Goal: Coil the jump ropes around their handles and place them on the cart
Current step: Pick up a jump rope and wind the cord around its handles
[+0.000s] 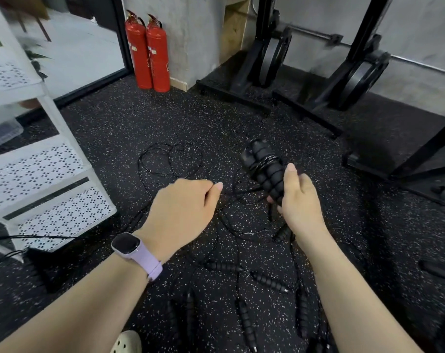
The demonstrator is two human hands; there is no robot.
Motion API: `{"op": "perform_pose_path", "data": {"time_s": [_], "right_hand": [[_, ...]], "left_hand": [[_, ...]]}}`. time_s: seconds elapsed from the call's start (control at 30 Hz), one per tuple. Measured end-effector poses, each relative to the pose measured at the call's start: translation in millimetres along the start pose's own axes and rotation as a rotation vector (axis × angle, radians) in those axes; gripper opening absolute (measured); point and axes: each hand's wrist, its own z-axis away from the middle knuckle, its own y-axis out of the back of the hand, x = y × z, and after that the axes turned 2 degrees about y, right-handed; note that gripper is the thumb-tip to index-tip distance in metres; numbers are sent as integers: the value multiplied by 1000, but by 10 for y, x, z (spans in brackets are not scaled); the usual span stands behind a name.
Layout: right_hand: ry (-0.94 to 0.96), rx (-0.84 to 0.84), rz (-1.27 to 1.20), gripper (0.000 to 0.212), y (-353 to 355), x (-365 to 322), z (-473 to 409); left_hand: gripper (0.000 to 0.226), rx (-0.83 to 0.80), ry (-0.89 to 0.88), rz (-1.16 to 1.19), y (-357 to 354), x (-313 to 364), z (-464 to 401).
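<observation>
My right hand [299, 200] grips a pair of black ribbed jump rope handles [263, 169], held together and tilted up to the left, with a few turns of thin black rope around their middle. My left hand [188, 202] pinches the thin black rope [165, 159] that trails from the handles; its slack lies in loose loops on the speckled floor ahead. Several more black ribbed handles [268, 281] with tangled ropes lie on the floor between my forearms. The white perforated cart [61, 215] stands at the left, its shelves level with my left hand and above.
Two red fire extinguishers [150, 52] stand by the concrete pillar at the back. A black weight rack [318, 80] with plates and a barbell fills the back right. A black cable [25, 236] runs under the cart. A pale clog [128, 342] shows at the bottom edge.
</observation>
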Motion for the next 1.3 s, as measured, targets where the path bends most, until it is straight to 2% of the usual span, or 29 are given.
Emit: {"op": "perform_pose_path", "data": {"time_s": [0.1,0.23,0.33,0.4,0.47,0.57,0.67,0.77,0.8,0.83,0.9,1.0,1.13,1.3], "right_hand": [[120,-78,379,60,69,2,45],[149,-269,696,63,-47,-87,167],[245,-373,847,63,-155,-153,244],[306,-434,763,62,-172,-176,263],[285,-556,489,60,-144,-194,265],[166,-689,84,57,-66,-252,279],[131,-712,-77,47,-50,-238,273],[34,-684,-323,41,-91,-216,287],[-11,-663,-436,39,-96,-225,292],[-37,-639,-546,39,-91,-245,294],[-73,-576,-746,43,-61,-294,264],[-159,-423,-874,44,8,-332,171],[-155,-145,-498,47,-7,-189,84],[-24,-20,-4,47,37,-36,48]], "left_hand": [[45,127,-51,-140,32,-3,-12],[37,137,-184,-180,-53,16,-35],[33,160,-185,-149,-57,14,-72],[31,159,-157,-99,-38,-48,-127],[33,103,-136,-4,-33,-134,-174],[40,-15,-122,261,-9,-170,-156],[43,-213,-79,478,20,-130,-178],[41,-424,32,851,58,-85,-182],[39,-446,104,945,84,-60,-160],[37,-418,164,940,105,-34,-127],[39,-249,175,703,111,-15,-77],[52,-182,11,432,75,-45,-47],[50,-110,-52,208,1,-105,-64],[63,-64,5,-1,23,-180,-89]]}}
